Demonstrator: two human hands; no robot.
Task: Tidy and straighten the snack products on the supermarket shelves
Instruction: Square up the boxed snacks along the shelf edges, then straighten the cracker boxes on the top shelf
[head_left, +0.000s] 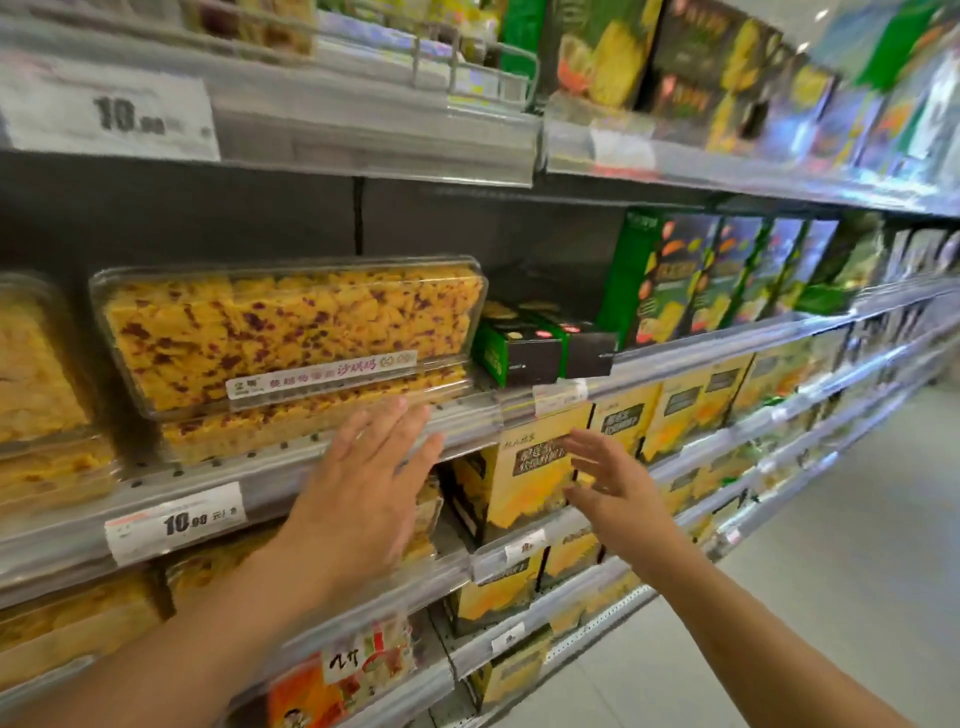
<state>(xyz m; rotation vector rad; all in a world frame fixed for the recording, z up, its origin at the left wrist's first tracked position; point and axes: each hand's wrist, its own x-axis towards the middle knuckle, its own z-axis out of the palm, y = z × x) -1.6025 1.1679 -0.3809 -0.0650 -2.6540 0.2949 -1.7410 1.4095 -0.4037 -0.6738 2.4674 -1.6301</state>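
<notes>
Both my hands are released and hold nothing: my left hand (363, 483) reaches toward the tilted clear snack tray (291, 332) on the middle shelf (218, 483), my right hand (613, 483) hovers beside. Next, I judge, I must seat that tray square on its stack.

Two hands are raised, the left hand (358, 499) and the right hand (618, 488). Above the left one, two clear snack trays (291, 332) are stacked. Two price tags (174, 522) read 10.00.
</notes>
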